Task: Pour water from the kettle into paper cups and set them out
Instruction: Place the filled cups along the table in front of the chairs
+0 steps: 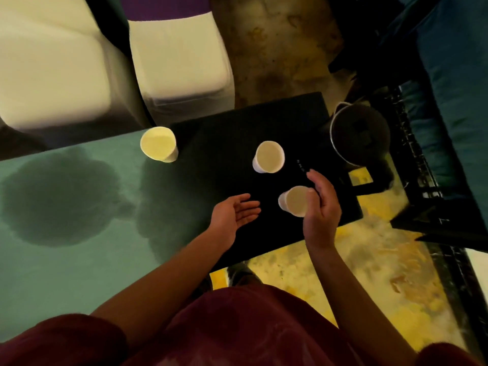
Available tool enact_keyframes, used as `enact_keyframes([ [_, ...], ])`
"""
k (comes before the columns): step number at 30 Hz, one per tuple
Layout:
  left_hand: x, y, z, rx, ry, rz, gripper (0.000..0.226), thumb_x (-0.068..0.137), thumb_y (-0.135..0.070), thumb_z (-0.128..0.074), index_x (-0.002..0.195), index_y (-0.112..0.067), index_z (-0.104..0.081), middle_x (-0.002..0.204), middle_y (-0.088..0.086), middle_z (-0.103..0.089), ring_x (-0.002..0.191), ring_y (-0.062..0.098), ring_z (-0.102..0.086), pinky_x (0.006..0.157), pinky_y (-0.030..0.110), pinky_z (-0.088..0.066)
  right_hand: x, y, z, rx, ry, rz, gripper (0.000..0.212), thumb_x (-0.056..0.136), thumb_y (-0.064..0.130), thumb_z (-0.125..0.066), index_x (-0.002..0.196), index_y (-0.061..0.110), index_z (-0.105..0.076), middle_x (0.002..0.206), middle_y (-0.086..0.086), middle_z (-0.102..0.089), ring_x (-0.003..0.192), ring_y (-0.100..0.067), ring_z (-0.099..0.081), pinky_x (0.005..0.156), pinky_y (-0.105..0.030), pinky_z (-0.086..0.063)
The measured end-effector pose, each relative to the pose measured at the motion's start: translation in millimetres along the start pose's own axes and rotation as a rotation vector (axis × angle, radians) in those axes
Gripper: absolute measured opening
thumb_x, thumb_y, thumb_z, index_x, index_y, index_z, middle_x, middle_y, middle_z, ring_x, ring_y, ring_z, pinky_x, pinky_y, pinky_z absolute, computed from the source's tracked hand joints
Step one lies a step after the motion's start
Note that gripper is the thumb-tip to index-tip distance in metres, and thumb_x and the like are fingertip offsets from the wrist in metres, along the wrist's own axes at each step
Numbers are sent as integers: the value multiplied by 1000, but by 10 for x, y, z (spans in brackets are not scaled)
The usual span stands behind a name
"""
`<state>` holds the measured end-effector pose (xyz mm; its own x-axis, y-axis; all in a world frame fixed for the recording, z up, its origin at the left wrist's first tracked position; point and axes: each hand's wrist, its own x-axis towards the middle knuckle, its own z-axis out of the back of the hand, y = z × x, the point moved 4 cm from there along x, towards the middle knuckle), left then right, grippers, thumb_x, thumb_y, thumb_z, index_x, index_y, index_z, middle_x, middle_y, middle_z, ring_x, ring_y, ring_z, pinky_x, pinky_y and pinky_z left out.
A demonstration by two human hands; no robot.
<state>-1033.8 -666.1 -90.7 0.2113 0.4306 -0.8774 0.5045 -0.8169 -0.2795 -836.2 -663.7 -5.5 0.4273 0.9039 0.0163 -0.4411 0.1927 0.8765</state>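
Three paper cups [269, 157], contents indiscernible; right hand [320, 210] partly hides the nearest, gripping it; left hand [235, 212] open, empty; kettle [360, 136] lidless, dark inside.

The bench [79, 260] is pale green with dark blotchy patches. The mat [224, 128] is black. Three cups [269, 157] are white, the left one [158, 143] lit yellowish. The kettle [360, 136] is dark with a silvery rim. The floor [369, 273] is mottled yellow. The shirt [237, 326] is maroon.
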Motion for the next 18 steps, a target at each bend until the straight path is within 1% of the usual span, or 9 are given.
enact_keyframes([
  [2, 21, 122, -124, 24, -9, -5, 36, 105, -22, -31, 118, -5, -60, 102, 18, -76, 95, 33, -74, 77, 36, -60, -57, -211, 58, 29, -10, -61, 39, 101, 19, -48, 138, 10, -60, 143, -5, -59, 135, -17, -54, 112, -44, -45],
  [3, 40, 170, -170, 35, -16, -7, 39, 106, -24, -29, 120, -5, -60, 104, 18, -75, 96, 33, -73, 79, 36, -59, -75, -290, 57, 28, -3, -92, 43, 102, 24, -47, 141, 10, -57, 145, -5, -57, 135, -17, -52, 112, -43, -45],
  [5, 51, 294, -252, 66, -44, -21, 39, 105, -24, -32, 123, -3, -59, 108, 18, -73, 99, 33, -71, 81, 36, -59, -128, -441, 71, 19, 24, -135, 46, 104, 30, -43, 145, 10, -53, 147, -5, -55, 135, -15, -51, 111, -39, -45],
  [7, 62, 394, -322, 100, -76, -42, 37, 104, -23, -35, 124, -2, -59, 106, 16, -72, 98, 32, -71, 80, 35, -58, -147, -567, 58, 23, 57, -166, 46, 106, 30, -42, 147, 11, -52, 148, -3, -55, 134, -12, -50, 110, -34, -45],
  [9, 70, 483, -383, 117, -111, -58, 37, 104, -22, -35, 124, -2, -59, 102, 12, -72, 96, 29, -71, 80, 33, -58, -135, -673, 32, 32, 98, -173, 47, 105, 32, -40, 145, 12, -54, 143, 1, -56, 128, -6, -51, 105, -24, -45],
  [12, 68, 573, -478, 121, -149, -78, 37, 103, -23, -38, 124, -3, -60, 106, 13, -72, 101, 31, -70, 80, 33, -58, -95, -762, -3, 23, 155, -147, 46, 104, 33, -40, 141, 13, -58, 133, 6, -57, 118, -1, -51, 93, -8, -42],
  [15, 76, 632, -549, 135, -161, -96, 38, 104, -25, -38, 124, -2, -61, 110, 15, -71, 103, 32, -68, 82, 34, -57, -64, -807, -20, 26, 191, -133, 43, 105, 30, -41, 139, 13, -60, 129, 7, -57, 116, -3, -52, 90, -3, -39],
  [18, 56, 656, -620, 145, -171, -99, 38, 104, -26, -38, 123, -1, -60, 113, 18, -69, 102, 33, -68, 86, 37, -56, -16, -814, -34, 24, 230, -145, 41, 106, 34, -40, 137, 18, -62, 127, 9, -60, 114, -6, -55, 86, -1, -39],
])
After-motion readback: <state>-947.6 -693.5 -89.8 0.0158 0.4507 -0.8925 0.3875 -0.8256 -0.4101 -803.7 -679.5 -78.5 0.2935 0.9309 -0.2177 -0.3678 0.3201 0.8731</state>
